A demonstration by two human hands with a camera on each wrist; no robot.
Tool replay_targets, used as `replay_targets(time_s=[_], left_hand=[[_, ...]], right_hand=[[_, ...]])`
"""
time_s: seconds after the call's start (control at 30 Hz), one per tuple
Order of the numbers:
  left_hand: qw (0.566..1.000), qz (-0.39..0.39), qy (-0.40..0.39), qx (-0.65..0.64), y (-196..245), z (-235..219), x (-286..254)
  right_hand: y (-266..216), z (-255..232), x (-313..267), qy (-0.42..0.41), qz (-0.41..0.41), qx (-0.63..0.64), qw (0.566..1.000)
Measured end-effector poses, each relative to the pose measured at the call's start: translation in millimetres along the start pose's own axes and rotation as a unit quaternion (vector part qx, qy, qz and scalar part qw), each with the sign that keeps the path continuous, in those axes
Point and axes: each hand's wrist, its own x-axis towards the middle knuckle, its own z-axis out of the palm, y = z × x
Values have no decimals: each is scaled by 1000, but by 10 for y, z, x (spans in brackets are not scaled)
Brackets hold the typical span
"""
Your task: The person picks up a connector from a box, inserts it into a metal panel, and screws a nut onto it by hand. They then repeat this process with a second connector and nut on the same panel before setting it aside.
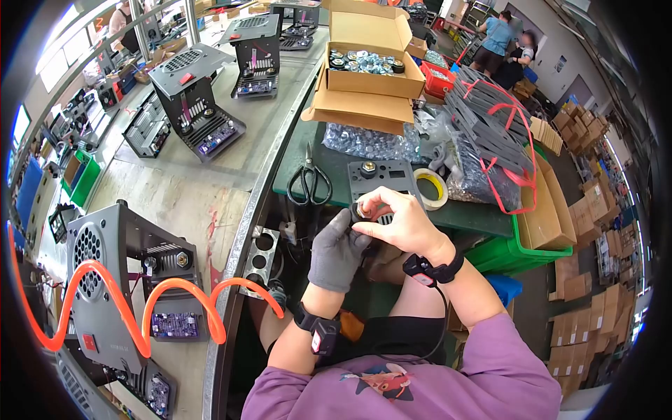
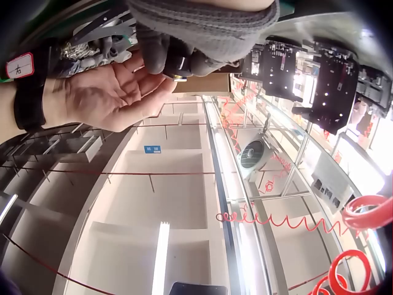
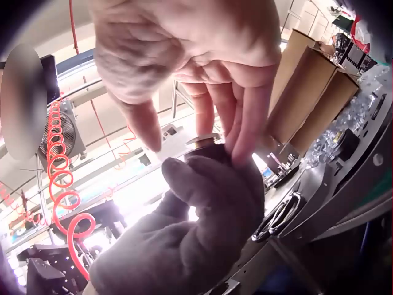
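Observation:
My left hand [image 1: 334, 257], in a grey glove, grips a small black round part [image 2: 177, 65] with a brass-coloured nut [image 3: 205, 142] on its end. My bare right hand [image 1: 409, 220] is over the same part. In the right wrist view its fingertips [image 3: 241, 153] reach the part's edge beside the nut, while the thumb stands apart on the other side. Just beyond the hands, a grey metal plate [image 1: 401, 172] with cutouts lies on the green table. A similar black part with a brass nut [image 1: 368, 168] sits on that plate.
Scissors [image 1: 309, 183] and a roll of yellow tape [image 1: 431, 189] lie beside the plate. Behind stands an open cardboard box [image 1: 374, 84] of metal parts, near bagged parts [image 1: 371, 142]. Black metal housings [image 1: 199, 105] stand on the left bench. An orange coiled hose [image 1: 168, 285] crosses the lower left.

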Motion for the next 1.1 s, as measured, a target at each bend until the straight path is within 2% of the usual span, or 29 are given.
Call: replay_targets(time_s=[0.07,0.13,0.2,0.23,0.3,0.37,0.4,0.43,0.5,0.63,0.7,0.73,0.8,0.93,1.03,1.1], left_hand=[[1000,-2,9,5,47,-20,-31],[1000,-4,21,11,66,-78,-66],[992,83,81,39,50,-187,-87],[989,69,131,23,139,-185,-132],[974,76,208,51,151,-551,-95],[976,16,195,95,-12,-966,40],[984,-26,131,116,-137,-1092,132],[991,-29,-30,129,-263,-1262,232],[981,-46,-34,188,-342,-721,266],[990,-82,-65,93,-585,-894,374],[992,-30,-119,35,-622,-835,321],[992,-31,-118,33,-620,-824,310],[979,-92,-110,-142,-604,-809,287],[982,-67,-105,-145,-586,-776,239],[987,-28,-129,-87,-509,-764,170],[997,-60,-41,-39,-400,-672,108]], right_hand=[[28,13,17,-10,-3,1,1000],[54,22,49,-1,-45,59,997],[93,-28,76,26,41,146,988],[164,-52,82,50,85,184,978],[223,-76,62,66,100,144,982],[318,-42,7,49,146,20,988],[344,-19,-29,46,154,-15,987],[409,9,-72,44,156,-18,987],[540,37,-153,56,191,70,977],[544,6,-237,85,198,124,969],[508,-3,-252,86,203,125,967],[470,-16,-240,84,208,117,968],[451,-15,-231,79,214,108,968],[440,37,-246,72,215,146,963],[467,94,-258,69,212,167,960],[469,116,-255,71,208,175,960]])
